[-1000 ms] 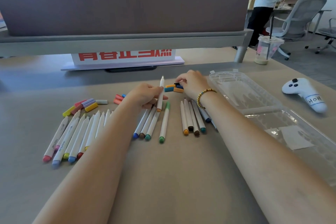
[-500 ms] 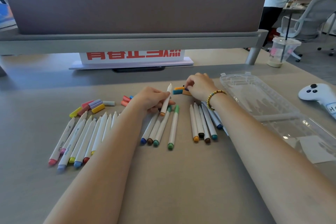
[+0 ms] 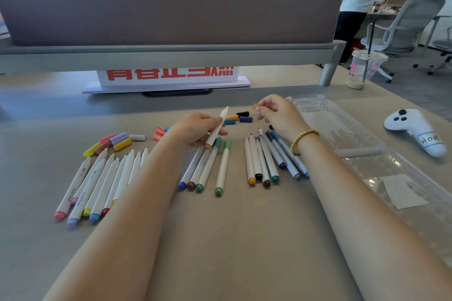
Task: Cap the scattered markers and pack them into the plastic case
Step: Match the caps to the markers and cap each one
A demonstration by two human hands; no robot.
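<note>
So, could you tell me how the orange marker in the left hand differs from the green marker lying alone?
The orange marker is gripped in the left hand with its tip bare; the green marker lies on the table, capped. Both have white barrels and coloured ends.

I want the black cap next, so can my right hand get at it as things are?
Probably yes. The black cap lies uncovered just beside the right hand, but that hand already pinches an orange cap, which must go first.
</note>
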